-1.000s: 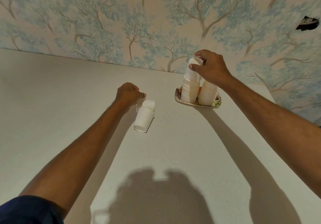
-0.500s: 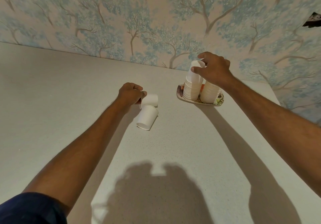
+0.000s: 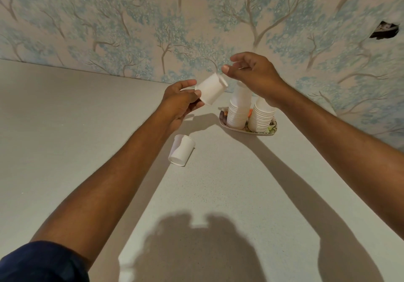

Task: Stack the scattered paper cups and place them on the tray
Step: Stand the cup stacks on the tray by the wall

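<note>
Two stacks (image 3: 237, 113) on one tray (image 3: 223, 121); left grip (image 3: 179, 104) pinches one cup (image 3: 211, 91), right grip (image 3: 255, 74) loosely spread; one fallen cup (image 3: 181, 152) at tray's 8 o'clock; grey bench (image 3: 65, 117), tree wallpaper (image 3: 109, 19)

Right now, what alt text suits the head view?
The left hand holds a small white paper cup tilted, beside the empty right hand above two stacks of white paper cups on a patterned tray. A second white paper cup lies sideways on the grey table.

Bright, warm light from behind. Hard head shadow (image 3: 207, 249) low on table (image 3: 65, 128), long arm shadows (image 3: 273, 172) streaking forward. Wall (image 3: 131, 19) slightly soft. Wide-angle bend at edges.
</note>
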